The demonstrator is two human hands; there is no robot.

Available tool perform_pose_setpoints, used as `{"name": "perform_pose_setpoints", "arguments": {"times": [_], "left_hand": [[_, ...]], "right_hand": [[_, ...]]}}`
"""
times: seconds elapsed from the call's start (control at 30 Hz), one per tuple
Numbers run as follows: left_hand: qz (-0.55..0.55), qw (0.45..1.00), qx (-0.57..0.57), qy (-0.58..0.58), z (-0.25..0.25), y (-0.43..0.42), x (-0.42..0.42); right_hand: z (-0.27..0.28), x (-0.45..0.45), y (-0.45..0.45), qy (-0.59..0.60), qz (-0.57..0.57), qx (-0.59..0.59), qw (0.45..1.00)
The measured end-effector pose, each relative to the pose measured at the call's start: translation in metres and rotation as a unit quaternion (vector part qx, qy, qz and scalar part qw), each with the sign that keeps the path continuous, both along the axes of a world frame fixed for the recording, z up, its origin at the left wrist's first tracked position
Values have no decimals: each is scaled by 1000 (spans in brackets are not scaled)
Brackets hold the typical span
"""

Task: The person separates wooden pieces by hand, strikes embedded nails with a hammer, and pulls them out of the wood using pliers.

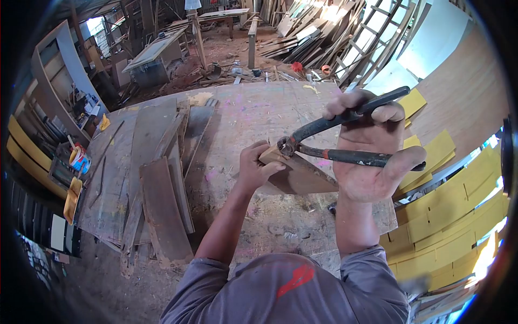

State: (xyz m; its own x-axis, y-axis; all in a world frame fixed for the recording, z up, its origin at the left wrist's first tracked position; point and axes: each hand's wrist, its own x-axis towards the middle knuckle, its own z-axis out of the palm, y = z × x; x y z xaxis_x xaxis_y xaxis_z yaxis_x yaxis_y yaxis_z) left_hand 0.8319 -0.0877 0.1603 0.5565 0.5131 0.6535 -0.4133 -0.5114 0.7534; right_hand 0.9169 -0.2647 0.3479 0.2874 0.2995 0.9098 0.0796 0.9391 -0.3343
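Note:
My left hand (254, 166) grips the near-left end of a wooden board (302, 175), thumb on one side and fingers round the other. The board is tilted above the workbench (253, 119). In my right hand (372, 146) is a pair of end-cutting pincers (329, 125) with long dark handles and worn orange marks. The handles stand spread apart, fingers on the upper one and thumb by the lower. The pincers' jaws meet the board's upper edge close to my left fingers. Whether a nail sits between the jaws is too small to tell.
Several old planks (162, 183) lie stacked on the bench's left side. A paint bucket (80, 158) and a yellow tray (73, 200) are at the left edge. Yellow panels (448, 216) lie to the right. Scrap wood and a ladder (372, 32) are behind.

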Motion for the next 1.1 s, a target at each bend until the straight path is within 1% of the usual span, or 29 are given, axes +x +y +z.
{"name": "perform_pose_setpoints", "arguments": {"times": [0.07, 0.2, 0.3, 0.37, 0.4, 0.5, 0.53, 0.57, 0.63, 0.7, 0.73, 0.77, 0.83, 0.9, 0.93, 1.03, 1.07, 1.1], "left_hand": [[2, 1000, 15, -1, 2, 0, 1], [-10, 1000, 17, -3, 5, -1, -2], [1, 1000, 21, 7, 8, -4, -4], [-9, 999, 35, 35, 5, -4, -9], [-18, 998, 44, 47, 5, -4, -8], [-15, 994, 93, 52, 5, -14, -7], [-26, 994, 97, 48, 13, -24, -7], [-39, 993, 103, 48, 10, -30, -5], [-66, 989, 119, 48, 5, -37, -2], [-71, 990, 114, 50, 3, -41, 0], [-69, 990, 111, 52, 2, -42, 0], [-80, 991, 101, 38, 2, -45, 1], [-91, 993, 79, 11, 1, -47, -1], [-82, 992, 88, 33, -2, -47, -4], [-81, 991, 95, 43, -1, -47, -2], [-90, 993, 76, 26, 3, -48, 1], [-78, 993, 83, 29, 1, -44, 1], [-68, 993, 91, 32, -3, -37, 0]], "right_hand": [[8, -6, 0, -14, 4, -28, 1000], [17, 2, 6, -22, 76, -32, 996], [22, -7, 7, -16, 59, -33, 998], [25, -5, 2, -5, 75, -50, 996], [31, -12, 5, 21, 42, -50, 998], [51, 0, 7, 14, 29, -145, 989], [60, -8, 10, 67, -9, -207, 976], [68, -1, 11, 69, 5, -282, 957], [76, 7, 23, 114, 22, -396, 911], [76, 18, 31, 156, -16, -397, 904], [77, 32, 31, 193, 31, -382, 903], [78, 51, 26, 222, 37, -359, 906], [81, 94, 6, 219, 110, -278, 929], [85, 99, -9, 260, -35, -202, 944], [86, 96, -18, 229, -12, -191, 954], [71, 84, -35, 221, 19, -176, 959], [63, 90, -39, 221, -2, -179, 959], [54, 96, -43, 237, 3, -165, 957]]}}
